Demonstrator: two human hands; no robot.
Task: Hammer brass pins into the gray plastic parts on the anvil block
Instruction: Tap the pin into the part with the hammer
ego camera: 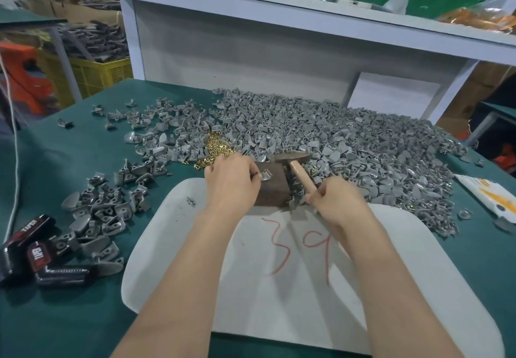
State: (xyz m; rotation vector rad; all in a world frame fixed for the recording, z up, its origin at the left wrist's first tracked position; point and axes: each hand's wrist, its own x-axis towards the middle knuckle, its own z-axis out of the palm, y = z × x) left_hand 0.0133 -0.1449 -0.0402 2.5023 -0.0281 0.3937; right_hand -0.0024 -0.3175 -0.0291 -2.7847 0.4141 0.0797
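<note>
A dark anvil block stands at the far edge of a white pad. On its top lies one gray plastic part, pinched by the fingers of my left hand. My right hand grips the wooden handle of a hammer, whose metal head hovers just above the block's far right corner. A heap of brass pins lies just beyond my left hand. I cannot make out a pin in the held part.
A large pile of gray parts covers the green table behind and right of the block; a smaller pile lies at left. Black tape dispensers sit near the left front edge. A white shelf rises behind.
</note>
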